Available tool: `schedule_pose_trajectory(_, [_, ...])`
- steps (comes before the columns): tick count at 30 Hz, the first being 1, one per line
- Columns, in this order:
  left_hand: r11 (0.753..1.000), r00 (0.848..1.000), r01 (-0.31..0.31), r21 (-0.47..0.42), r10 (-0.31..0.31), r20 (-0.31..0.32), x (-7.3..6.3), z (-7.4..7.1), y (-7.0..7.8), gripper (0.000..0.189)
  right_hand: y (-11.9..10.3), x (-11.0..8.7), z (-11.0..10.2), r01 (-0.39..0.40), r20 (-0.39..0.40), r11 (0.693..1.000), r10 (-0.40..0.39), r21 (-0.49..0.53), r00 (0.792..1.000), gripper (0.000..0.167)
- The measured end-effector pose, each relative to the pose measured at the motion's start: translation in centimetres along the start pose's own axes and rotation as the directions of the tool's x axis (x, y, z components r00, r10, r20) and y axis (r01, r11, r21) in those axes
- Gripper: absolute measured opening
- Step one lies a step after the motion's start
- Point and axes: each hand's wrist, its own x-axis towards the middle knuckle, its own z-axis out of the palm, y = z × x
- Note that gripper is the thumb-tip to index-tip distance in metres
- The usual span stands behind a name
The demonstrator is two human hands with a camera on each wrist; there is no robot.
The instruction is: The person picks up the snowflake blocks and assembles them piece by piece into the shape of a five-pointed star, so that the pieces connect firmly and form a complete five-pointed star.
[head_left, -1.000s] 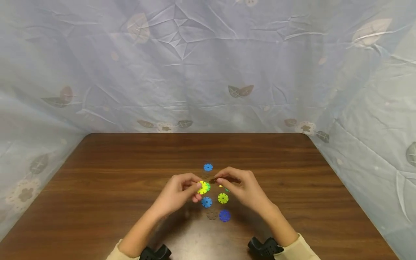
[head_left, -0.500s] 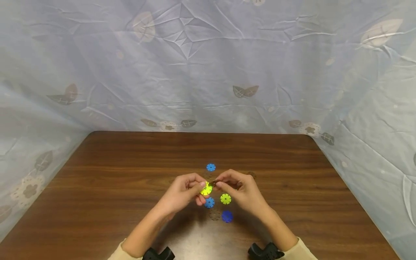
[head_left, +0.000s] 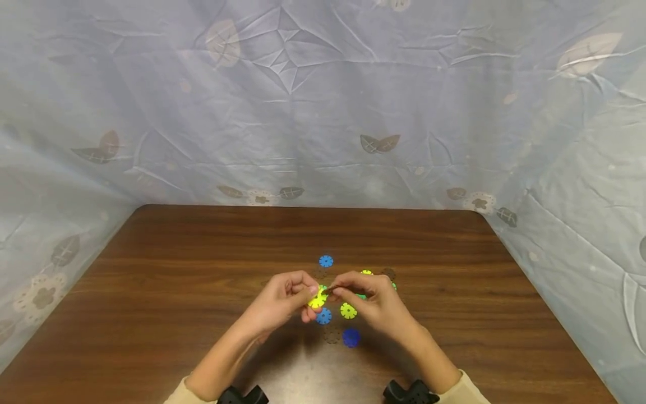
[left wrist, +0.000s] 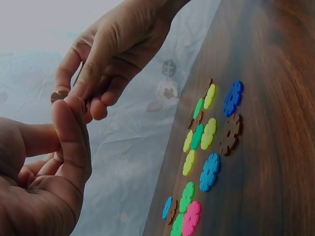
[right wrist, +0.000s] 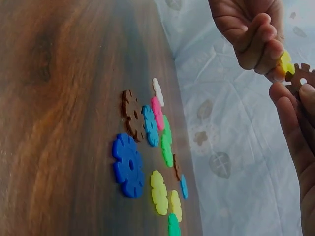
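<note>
Between thumb and fingers, my left hand [head_left: 282,297] pinches a yellow notched plastic disc [head_left: 316,302]. My right hand [head_left: 375,297] holds a brown notched disc [right wrist: 294,78] by its edge, thumb on its face. The two discs meet edge to edge at an angle, in front of the body and above the table. A bit of green shows beside the yellow disc in the head view. In the left wrist view the left fingers hide the yellow disc, and only part of the brown disc [left wrist: 59,97] shows.
Loose discs lie on the wooden table [head_left: 176,280] under and around the hands: dark blue [head_left: 351,338], light blue [head_left: 323,317], yellow-green [head_left: 348,306], brown [left wrist: 232,140], pink [left wrist: 192,219] and white [right wrist: 157,92]. A patterned cloth [head_left: 323,112] hangs around the back and sides.
My right hand has brought the brown disc leftward, from apart to up against the yellow disc. The left hand keeps its pinch, and the yellow disc is slightly turned.
</note>
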Motion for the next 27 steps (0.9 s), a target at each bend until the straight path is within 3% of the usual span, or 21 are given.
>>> schedule_pose_trajectory(7, [0.999, 1.000, -0.010, -0.047, 0.010, 0.001, -0.3, 0.3, 0.3, 0.023, 0.0, -0.3, 0.9, 0.073, -0.045, 0.997, -0.073, -0.005, 0.996, 0.015])
schedule_pose_trajectory(12, [0.999, 1.000, -0.017, -0.040, 0.016, -0.022, -0.7, 0.5, 0.4, 0.024, -0.2, -0.4, 1.7, 0.049, -0.071, 0.999, -0.048, 0.010, 0.996, 0.013])
schedule_pose_trajectory(15, [1.000, 0.999, -0.023, -0.013, 0.022, -0.031, -0.5, 0.6, 0.6, 0.023, -0.3, -0.2, 1.3, 0.040, -0.062, 0.998, -0.043, -0.040, 0.997, 0.011])
schedule_pose_trajectory(18, [1.000, 1.000, -0.009, 0.014, 0.010, -0.028, -0.3, 0.4, 0.5, 0.023, -0.4, -0.1, 0.4, -0.037, -0.001, 0.989, 0.037, -0.146, 0.999, 0.009])
schedule_pose_trajectory(20, [0.999, 0.999, 0.009, 0.039, -0.007, -0.045, -0.2, 0.2, 0.7, 0.023, -0.5, -0.1, -0.6, -0.116, 0.061, 0.966, 0.133, -0.230, 0.989, 0.011])
schedule_pose_trajectory(21, [0.998, 0.998, 0.019, 0.052, -0.016, -0.065, -0.2, 0.1, 0.8, 0.023, -0.7, -0.1, -1.1, -0.172, 0.096, 0.946, 0.205, -0.276, 0.974, 0.012])
schedule_pose_trajectory(23, [0.996, 0.993, 0.047, 0.082, -0.037, -0.113, -0.1, -0.3, 1.0, 0.023, -1.0, -0.2, -2.0, -0.266, 0.179, 0.894, 0.346, -0.360, 0.921, 0.017])
schedule_pose_trajectory(27, [0.991, 0.981, 0.067, 0.116, -0.045, -0.188, -0.2, -0.8, 1.3, 0.022, -1.5, -0.9, -2.6, -0.365, 0.305, 0.791, 0.549, -0.491, 0.779, 0.026])
